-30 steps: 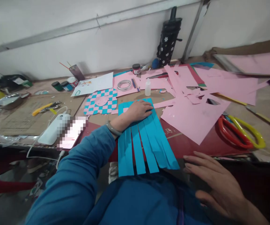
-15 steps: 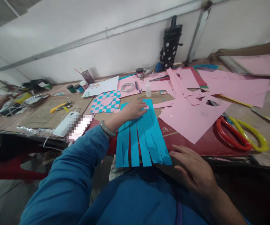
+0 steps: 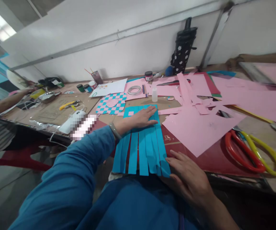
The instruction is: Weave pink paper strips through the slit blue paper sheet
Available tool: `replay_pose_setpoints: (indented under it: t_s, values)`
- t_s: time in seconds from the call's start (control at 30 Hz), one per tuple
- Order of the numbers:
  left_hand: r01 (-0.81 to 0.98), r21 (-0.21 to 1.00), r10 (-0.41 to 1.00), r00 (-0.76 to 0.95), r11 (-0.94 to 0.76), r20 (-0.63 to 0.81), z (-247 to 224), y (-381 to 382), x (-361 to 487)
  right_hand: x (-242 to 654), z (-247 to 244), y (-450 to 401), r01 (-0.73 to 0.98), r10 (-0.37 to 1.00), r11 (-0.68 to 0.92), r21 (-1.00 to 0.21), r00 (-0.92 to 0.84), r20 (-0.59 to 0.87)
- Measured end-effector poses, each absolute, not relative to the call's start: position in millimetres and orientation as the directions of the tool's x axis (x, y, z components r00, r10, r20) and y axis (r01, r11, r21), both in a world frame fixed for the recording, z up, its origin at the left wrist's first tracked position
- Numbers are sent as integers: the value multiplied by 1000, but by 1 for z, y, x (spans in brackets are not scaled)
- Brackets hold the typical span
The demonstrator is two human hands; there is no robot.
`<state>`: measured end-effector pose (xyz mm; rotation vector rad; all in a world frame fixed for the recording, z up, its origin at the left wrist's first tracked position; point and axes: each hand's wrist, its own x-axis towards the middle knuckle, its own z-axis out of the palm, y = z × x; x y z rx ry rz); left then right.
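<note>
A blue paper sheet point(image 3: 141, 143), cut into long strips at its near end, lies over the table's front edge. Flat on its upper part rests my left hand point(image 3: 140, 118), fingers stretched out. A small pink square shows on the blue paper beside that hand. At the sheet's lower right corner is my right hand point(image 3: 190, 175), thumb and fingers apart; its fingertips are at the outermost strip, and I cannot tell whether they press on it. Just beyond the sheet lies a pink-and-blue checkered paper weave point(image 3: 111, 103). A thin pink strip point(image 3: 170, 111) extends right from the sheet's top.
Large red-and-yellow-handled scissors point(image 3: 245, 151) lie at the right, near a pink sheet point(image 3: 200, 131) and paper scraps. A small white bottle point(image 3: 154, 95), a tape roll point(image 3: 134, 90) and paint jars stand behind. A white power bank point(image 3: 72, 122) is left. Another person's arm point(image 3: 6, 103) reaches in far left.
My left hand has flattened and slid a little on the blue sheet. My right hand has come closer to the sheet's lower right corner. The view has shifted left.
</note>
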<state>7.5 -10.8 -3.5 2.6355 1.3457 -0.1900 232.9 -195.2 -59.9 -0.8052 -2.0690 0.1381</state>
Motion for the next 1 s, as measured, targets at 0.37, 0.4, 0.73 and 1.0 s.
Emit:
replay_pose_setpoints:
  t_s: [0.37, 0.4, 0.73, 1.0]
  values:
    - [902, 185, 914, 403, -389, -43, 14, -129, -67, 241, -29, -175, 321, 460, 888, -329, -623, 633]
    - [919, 192, 929, 363, -344, -73, 10, -140, -70, 237, -26, -171, 312, 446, 895, -319, -651, 614]
    - [945, 147, 945, 309, -292, -108, -16, -184, -79, 212, -43, -163, 415, 440, 896, -157, -779, 446]
    - [919, 171, 931, 365, -355, -29, -19, -186, -82, 218, -48, -165, 473, 445, 877, -81, -737, 509]
